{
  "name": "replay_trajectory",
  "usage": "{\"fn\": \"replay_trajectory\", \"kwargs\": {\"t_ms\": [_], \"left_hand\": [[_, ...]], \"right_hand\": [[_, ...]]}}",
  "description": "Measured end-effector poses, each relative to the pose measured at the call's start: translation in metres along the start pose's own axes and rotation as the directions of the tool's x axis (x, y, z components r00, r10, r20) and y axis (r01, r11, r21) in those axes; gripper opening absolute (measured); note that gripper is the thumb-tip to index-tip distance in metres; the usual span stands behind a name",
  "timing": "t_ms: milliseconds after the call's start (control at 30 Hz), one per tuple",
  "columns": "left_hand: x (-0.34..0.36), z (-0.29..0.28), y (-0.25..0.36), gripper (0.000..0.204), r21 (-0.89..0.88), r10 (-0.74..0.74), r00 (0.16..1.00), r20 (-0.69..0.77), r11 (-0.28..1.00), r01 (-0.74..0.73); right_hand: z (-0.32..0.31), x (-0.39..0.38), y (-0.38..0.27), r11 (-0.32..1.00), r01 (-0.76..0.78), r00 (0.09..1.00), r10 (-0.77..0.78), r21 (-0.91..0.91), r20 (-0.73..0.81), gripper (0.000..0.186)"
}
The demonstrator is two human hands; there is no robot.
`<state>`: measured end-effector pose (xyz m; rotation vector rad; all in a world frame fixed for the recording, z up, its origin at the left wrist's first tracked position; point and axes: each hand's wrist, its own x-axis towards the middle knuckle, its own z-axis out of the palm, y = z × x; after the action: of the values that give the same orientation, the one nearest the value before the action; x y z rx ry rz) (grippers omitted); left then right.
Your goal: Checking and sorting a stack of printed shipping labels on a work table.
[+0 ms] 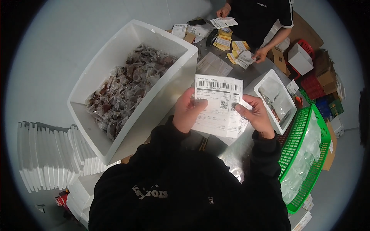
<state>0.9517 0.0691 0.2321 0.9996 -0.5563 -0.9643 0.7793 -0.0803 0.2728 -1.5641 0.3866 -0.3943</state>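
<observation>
- far left: white slabs (48, 158), packed close side by side
- next, big white foam box (178, 82), tilted in view; heap of clear packets (131, 82) inside, contents brownish
- my left hand (188, 111) grips the left edge of the printed sheets (212, 121); thumb flat on the front, fingers closed narrow
- sheets sit between my two hands, above the worktop (207, 51), barcode sides up; several overlapped, edges fanned to the right
- beyond them, yellow-and-white cards (222, 42) just beside a tape roll (226, 32); a co-worker in a dark top (256, 19) holds paper in each hand
- my right hand (257, 115) pinches the sheets' right edge; thumb on top, fingers narrow
- smaller white foam box (273, 79), plastic-wrapped stuff inside; can't tell what
- far right: green basket (327, 142) holding clear plastic bags (304, 161)
</observation>
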Motion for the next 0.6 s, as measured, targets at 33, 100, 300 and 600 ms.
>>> {"fn": "replay_trajectory", "kwargs": {"t_ms": [33, 100, 300, 600], "left_hand": [[0.0, 0.001, 0.001, 0.033, 0.051, -0.005, 1.0, -0.01, 0.999, 0.006], [0.003, -0.002, 0.0, 0.033, 0.075, 0.02, 0.999, -0.035, 0.997, -0.018], [-0.006, -0.03, 0.068, 0.031, 0.303, 0.15, 0.987, -0.054, 0.945, -0.127], [0.169, -0.048, 0.182, 0.036, 0.554, 0.144, 0.984, 0.102, 0.813, -0.176]], "right_hand": [[-0.001, 0.001, 0.003, 1.0, -0.007, 1.0, 0.007, 0.005, 0.009, 0.026], [-0.005, 0.006, 0.01, 1.0, -0.002, 1.0, 0.001, 0.026, 0.027, 0.026], [-0.021, 0.024, 0.015, 0.999, 0.037, 0.998, -0.038, -0.025, -0.057, 0.021], [-0.08, 0.15, 0.116, 0.763, -0.364, 0.729, -0.124, -0.535, -0.673, 0.025]]}}
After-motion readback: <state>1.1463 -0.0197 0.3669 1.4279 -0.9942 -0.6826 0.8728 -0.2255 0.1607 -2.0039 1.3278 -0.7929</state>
